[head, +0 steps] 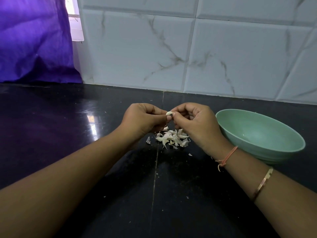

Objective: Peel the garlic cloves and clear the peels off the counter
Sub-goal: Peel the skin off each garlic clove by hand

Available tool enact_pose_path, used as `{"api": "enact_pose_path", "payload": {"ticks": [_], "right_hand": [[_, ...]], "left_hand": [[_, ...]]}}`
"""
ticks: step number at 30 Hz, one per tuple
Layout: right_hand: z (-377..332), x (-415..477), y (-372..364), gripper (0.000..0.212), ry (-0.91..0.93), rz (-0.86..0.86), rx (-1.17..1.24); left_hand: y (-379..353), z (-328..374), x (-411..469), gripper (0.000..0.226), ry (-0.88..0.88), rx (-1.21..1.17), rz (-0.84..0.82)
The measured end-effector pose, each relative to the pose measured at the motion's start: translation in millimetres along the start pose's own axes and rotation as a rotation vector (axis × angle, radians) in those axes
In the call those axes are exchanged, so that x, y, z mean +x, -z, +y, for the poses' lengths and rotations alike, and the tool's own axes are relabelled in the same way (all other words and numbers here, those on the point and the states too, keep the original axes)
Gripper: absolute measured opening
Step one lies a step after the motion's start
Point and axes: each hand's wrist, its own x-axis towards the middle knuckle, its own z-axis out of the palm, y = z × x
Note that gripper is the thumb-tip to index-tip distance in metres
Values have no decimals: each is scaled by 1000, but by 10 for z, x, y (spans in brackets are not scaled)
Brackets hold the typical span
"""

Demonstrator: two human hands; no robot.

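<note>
Head view, hands (142,117) (197,122) pinching garlic clove (169,113), peels (173,137) below

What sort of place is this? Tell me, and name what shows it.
Probably a home kitchen: a glossy black counter against a marble-look tiled wall, a green bowl, and a heap of garlic peels.

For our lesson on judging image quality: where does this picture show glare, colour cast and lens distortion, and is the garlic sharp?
Head view throughout: white glare on the black counter left of the left hand; purple cast there from the curtain; wall tile lines bow, wide-angle; the garlic clove and peels look fairly sharp.
</note>
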Motion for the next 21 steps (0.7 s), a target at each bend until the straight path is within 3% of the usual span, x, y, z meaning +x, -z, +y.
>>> {"api": "enact_pose_path", "payload": {"ticks": [11,15,21], "right_hand": [[-17,-3,-21,6,90,39,-157],[-22,-6,-40,4,83,62,-143],[-41,-5,-48,6,18,57,-18]], "left_hand": [[-12,10,-20,7,-191,309,119],[-26,26,-21,5,-165,255,94],[-29,40,-16,3,10,-26,-5]]}}
